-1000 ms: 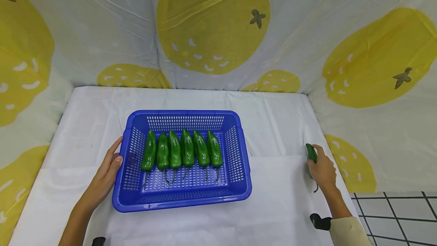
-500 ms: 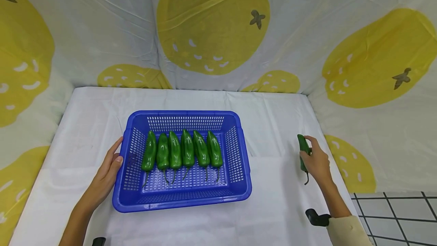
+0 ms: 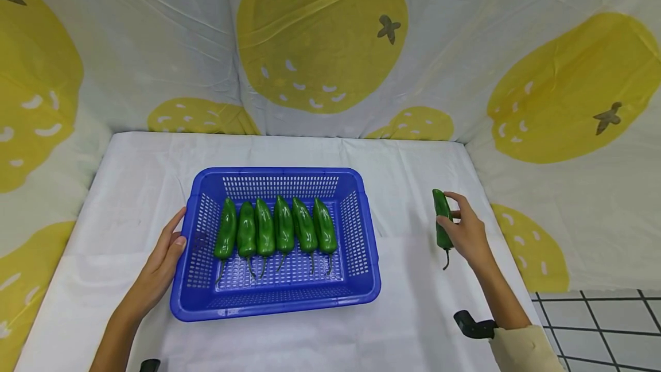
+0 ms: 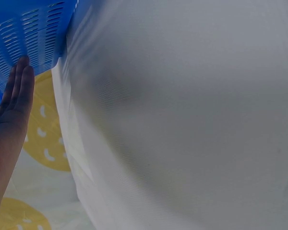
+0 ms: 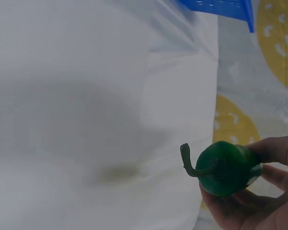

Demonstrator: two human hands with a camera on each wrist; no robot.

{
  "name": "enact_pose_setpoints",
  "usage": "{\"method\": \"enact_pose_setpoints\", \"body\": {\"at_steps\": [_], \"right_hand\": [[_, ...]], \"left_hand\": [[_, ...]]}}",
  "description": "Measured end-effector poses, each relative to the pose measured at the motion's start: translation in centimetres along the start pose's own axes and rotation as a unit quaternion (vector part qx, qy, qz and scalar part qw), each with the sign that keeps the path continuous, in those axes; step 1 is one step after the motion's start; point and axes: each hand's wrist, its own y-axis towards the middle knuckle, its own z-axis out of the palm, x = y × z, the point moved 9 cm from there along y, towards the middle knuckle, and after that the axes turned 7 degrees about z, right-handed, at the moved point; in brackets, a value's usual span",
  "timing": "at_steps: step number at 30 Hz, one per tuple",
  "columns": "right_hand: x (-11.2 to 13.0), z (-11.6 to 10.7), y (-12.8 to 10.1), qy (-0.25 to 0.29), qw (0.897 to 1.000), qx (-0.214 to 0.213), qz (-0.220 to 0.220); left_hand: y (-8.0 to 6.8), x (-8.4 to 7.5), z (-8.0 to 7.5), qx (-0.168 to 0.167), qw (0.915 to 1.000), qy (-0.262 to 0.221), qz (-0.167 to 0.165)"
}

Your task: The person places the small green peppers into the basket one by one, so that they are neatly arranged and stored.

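white cloth table point(image 3: 413, 188); r hand point(image 3: 467, 234) grips glossy pepper point(image 3: 442, 217).

Lemon-print backdrop point(image 3: 320, 39); white tablecloth point(image 3: 413, 177)

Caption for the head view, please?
Left hand rests against a blue basket of six peppers; right hand holds a seventh pepper.

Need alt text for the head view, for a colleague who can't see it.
Right hand holds a green pepper above the white tablecloth, right of a blue perforated plastic basket with six green peppers in a row; left hand rests against its left side.
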Motion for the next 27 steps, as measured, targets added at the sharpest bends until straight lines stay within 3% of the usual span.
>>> {"method": "enact_pose_setpoints", "body": {"at_steps": [14,27], "right_hand": [[5.1,1.3,-1.1,0.078,0.995,0.048,-0.03],[10.0,4.8,-1.7,0.144,0.982,0.11,-0.046]], "left_hand": [[0.3,0.0,-0.1,-0.001,0.9999,0.009,0.006],[0.2,0.1,-0.1,0.003,0.9999,-0.002,0.01]]}}
